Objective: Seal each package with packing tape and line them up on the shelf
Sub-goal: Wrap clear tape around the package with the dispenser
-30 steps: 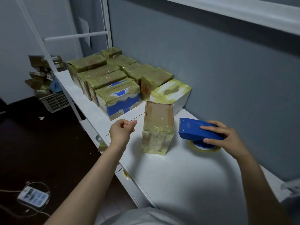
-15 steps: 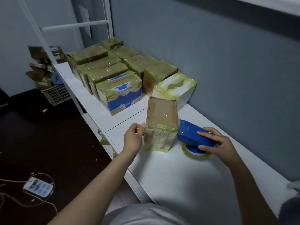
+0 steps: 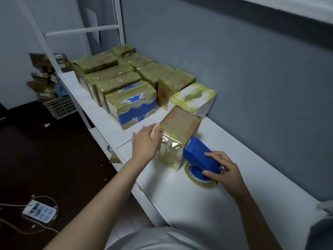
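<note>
The white shelf point(image 3: 225, 204) runs along the grey wall. At its far end stand taped packages point(image 3: 126, 83) in two rows: four in the near row, while the far row's wraps merge too much to count. One more package point(image 3: 180, 134) stands upright apart from them, nearer the person. The left hand point(image 3: 146, 143) lies flat against its left side, fingers straight. The right hand point(image 3: 225, 168) curls round one blue tape dispenser point(image 3: 200, 157), its nose touching the package's right side, with one tape roll point(image 3: 193, 179) underneath.
</note>
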